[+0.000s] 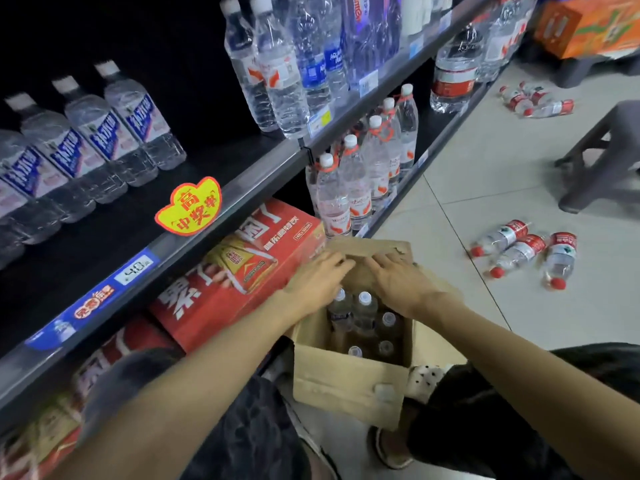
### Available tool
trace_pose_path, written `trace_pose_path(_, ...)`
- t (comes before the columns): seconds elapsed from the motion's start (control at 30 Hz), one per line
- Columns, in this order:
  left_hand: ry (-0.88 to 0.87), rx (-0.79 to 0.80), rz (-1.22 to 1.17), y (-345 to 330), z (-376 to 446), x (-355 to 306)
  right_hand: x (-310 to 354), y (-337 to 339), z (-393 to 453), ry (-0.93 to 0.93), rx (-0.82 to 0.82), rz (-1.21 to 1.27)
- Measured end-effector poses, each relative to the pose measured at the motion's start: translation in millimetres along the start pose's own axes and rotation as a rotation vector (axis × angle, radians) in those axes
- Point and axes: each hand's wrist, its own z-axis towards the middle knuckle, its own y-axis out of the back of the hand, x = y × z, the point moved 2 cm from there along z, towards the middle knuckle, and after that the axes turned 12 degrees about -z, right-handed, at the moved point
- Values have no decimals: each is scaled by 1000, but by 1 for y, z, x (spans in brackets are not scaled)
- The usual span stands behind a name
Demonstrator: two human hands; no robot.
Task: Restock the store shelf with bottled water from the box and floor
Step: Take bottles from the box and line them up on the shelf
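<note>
The open cardboard box (349, 382) is set on the floor (485, 188) just beside the shelf (221, 199), between the person's knees. Six capped bottles in the box (363, 317) can be counted. The far flap (367, 251) is pressed back by both hands: the left hand (317, 282) and the right hand (401, 282) are laid flat with fingers spread, gripping nothing. Open tile is left to the right of the box. Three red-labelled bottles (523, 251) are scattered there on their sides, and a further cluster (533, 100) lies farther off near a grey stool (602, 157). A red carton (242, 268) is touched by the box's left edge. On the shelf rail, a price tag (135, 266) reading "4.0" and a yellow sticker (188, 207) printed "高中奖率" are seen.
</note>
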Motion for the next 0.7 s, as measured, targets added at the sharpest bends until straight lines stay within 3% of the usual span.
trace_pose_path(0.27,82,295,3,-72,21,11,9,-82,28,11,228,31)
trace_pose_path(0.7,214,438,87,-125,67,28,21,-139,73,-87,466,136)
